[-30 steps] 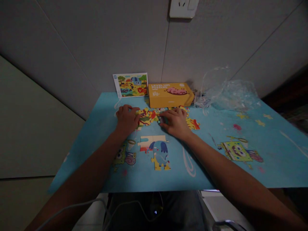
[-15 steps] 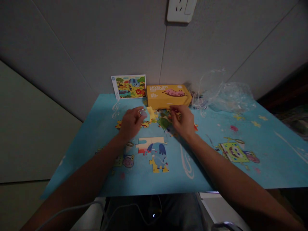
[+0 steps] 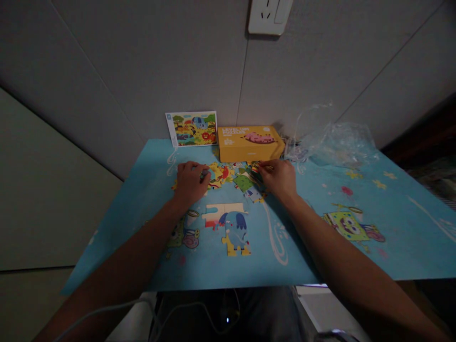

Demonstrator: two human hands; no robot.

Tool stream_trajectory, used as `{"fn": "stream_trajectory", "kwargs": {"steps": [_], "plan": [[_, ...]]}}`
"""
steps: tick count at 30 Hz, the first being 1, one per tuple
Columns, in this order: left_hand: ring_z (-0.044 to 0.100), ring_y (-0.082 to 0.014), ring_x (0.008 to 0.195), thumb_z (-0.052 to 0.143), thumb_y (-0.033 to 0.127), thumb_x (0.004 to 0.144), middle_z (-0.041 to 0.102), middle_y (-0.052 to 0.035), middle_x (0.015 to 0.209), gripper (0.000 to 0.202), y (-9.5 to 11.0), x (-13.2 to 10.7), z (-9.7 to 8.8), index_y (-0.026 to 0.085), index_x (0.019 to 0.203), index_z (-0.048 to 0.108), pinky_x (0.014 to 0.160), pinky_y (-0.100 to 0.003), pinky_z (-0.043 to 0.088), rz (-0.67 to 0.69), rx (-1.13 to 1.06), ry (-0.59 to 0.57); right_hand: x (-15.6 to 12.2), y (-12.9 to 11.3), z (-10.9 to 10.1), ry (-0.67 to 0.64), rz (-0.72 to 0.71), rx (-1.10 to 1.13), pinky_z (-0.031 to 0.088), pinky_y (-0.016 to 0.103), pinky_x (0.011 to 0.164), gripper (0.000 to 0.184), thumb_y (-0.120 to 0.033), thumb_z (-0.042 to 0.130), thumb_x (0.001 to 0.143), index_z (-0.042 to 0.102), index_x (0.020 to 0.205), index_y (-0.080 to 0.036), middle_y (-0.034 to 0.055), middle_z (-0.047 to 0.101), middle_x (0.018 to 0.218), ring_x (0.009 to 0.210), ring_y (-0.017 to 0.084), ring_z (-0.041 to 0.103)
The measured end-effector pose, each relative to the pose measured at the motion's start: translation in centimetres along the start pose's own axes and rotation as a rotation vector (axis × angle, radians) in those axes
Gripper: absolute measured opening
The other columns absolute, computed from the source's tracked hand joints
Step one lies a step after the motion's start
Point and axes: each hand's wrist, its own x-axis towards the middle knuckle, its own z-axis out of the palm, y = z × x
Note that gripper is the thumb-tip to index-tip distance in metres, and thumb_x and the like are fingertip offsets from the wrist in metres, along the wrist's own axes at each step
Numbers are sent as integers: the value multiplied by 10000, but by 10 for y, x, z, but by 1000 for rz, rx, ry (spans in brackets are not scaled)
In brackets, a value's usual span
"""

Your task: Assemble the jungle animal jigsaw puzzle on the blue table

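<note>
From the head view, loose puzzle pieces (image 3: 243,182) are lying between the left hand (image 3: 192,180) and the right hand (image 3: 279,178); whether either grip is clamping one, I cannot tell. Elephant pieces (image 3: 235,233) are lying nearer the front edge of the worktop (image 3: 213,274).

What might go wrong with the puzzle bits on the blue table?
The elephant section lies nearer the person than the left hand and right hand, so a hand drawn back low might knock it.

The right hand is at the crowded puzzle pieces, so some might get pushed out of place.

It is also close to the yellow box, which could get bumped.
</note>
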Motion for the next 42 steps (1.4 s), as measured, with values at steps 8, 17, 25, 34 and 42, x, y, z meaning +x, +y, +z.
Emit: {"fn": "stream_trajectory", "kwargs": {"steps": [8, 17, 25, 34, 42], "plan": [[592, -257, 973, 604, 214, 825, 663, -89, 929, 183, 1, 2, -1, 179, 956, 728, 950, -433, 412, 77, -7, -14, -4, -4, 3, 6, 130, -48, 373, 480, 856, 426, -417, 590, 808, 703, 1149, -188, 174, 677, 1146, 1065, 373, 549], [592, -255, 964, 647, 220, 790, 656, -93, 963, 174, 2, -2, 1, 182, 939, 729, 933, -425, 437, 121, -16, -3, -4, -4, -2, 74, -14, 62, 353, 522, 889, 330, -334, 632, 771, 730, 1059, -207, 127, 729, 998, 1083, 381, 512], [602, -238, 977, 711, 238, 798, 730, -56, 970, 285, 12, -1, -9, 200, 1078, 675, 964, -429, 435, 283, -291, -18, -10, -18, 4, -6, 134, 970, 489, 323, 639, 389, -335, 725, 691, 656, 1039, -177, 11, 661, 740, 627, 161, 595], [606, -128, 681, 650, 291, 833, 675, 3, 783, 96, 29, -7, -15, 197, 851, 639, 663, -250, 482, 119, -647, -126, -38, -48, 14, -350, 23, 1216, 433, 272, 572, 279, -409, 745, 732, 638, 852, -181, -50, 547, 573, 553, 118, 511], [565, -130, 678, 613, 307, 816, 614, 5, 725, 118, 28, -4, -15, 194, 783, 610, 647, -252, 459, 13, -712, -83, -31, -40, 17, -460, -116, 1305, 503, 305, 674, 486, -326, 766, 709, 623, 1155, -198, -2, 637, 793, 657, 135, 587]]}}
